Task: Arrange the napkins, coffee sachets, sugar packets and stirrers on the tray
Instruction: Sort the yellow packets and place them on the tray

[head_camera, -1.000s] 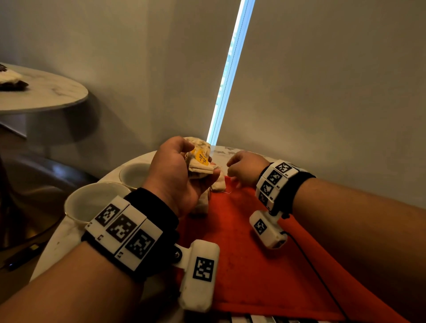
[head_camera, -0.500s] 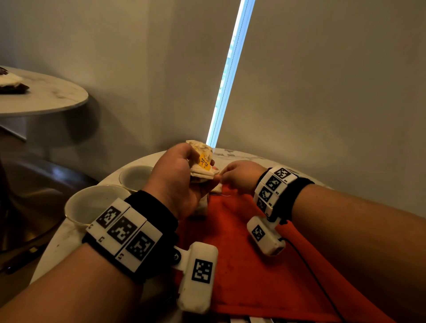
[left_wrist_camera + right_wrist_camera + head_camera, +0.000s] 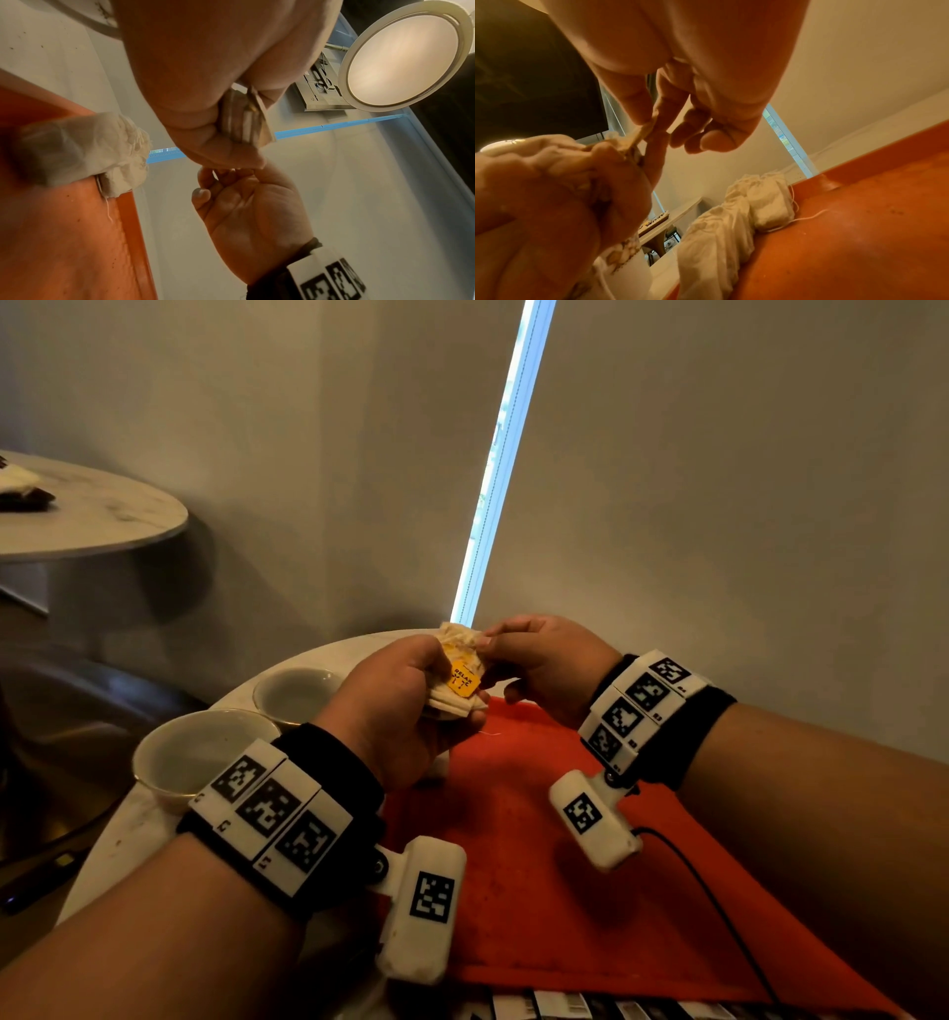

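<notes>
**Dim corner, one strip of daylight**

I see a bright window gap (image 3: 506,459) between plain grey walls (image 3: 719,480). Left of it stands a round marble side table (image 3: 97,516); a round ceiling lamp (image 3: 403,54) glows overhead.

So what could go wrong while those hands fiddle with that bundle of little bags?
The left hand grips a whole stack of cream paper sachets while the right hand pinches just one edge; the rest might slip and scatter. Loose strings trail from the sachets already on the orange tray and could snag.
</notes>
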A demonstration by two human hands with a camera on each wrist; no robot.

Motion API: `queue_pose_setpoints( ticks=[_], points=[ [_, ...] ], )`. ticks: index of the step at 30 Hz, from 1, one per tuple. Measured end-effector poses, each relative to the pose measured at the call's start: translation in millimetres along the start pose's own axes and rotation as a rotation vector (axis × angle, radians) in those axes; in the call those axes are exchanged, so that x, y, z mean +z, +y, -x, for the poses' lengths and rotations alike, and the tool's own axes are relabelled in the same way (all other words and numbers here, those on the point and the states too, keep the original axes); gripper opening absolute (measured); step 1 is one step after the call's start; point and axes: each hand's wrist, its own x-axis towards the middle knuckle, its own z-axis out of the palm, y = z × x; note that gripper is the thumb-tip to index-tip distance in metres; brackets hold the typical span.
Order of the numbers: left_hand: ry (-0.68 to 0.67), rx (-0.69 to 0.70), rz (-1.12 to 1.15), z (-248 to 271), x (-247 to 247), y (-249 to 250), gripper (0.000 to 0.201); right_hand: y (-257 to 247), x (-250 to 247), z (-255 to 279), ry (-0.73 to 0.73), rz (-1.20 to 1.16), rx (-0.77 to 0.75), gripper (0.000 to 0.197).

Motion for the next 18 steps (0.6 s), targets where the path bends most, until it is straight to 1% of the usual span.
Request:
queue_pose_setpoints(
  ticks=[2,5,8,14,18],
  points=[
    [-0.002,0.002,-0.001,-1,1,0,0.023,-1,1,2,0.016,-0.018,-0.018,0.004],
    [0.017,-0.002,0.012,-3,1,0,0.023,-4,1,5,0.029,-0.09,-0.026,0.009],
    [0.022,-0.002,0.023,-4,0,0,0.024,-8,0,9,0.012,-0.158,-0.013,0.008],
    [0.027,0.004,0.05,-2,1,1,0.012,-15,0,17,-0.01,-0.257,0.007,0.006],
    [0.02,0.011,0.05,-2,0,2,0.015,-15,0,17,0.017,-0.294,0.002,0.011]
  ],
)
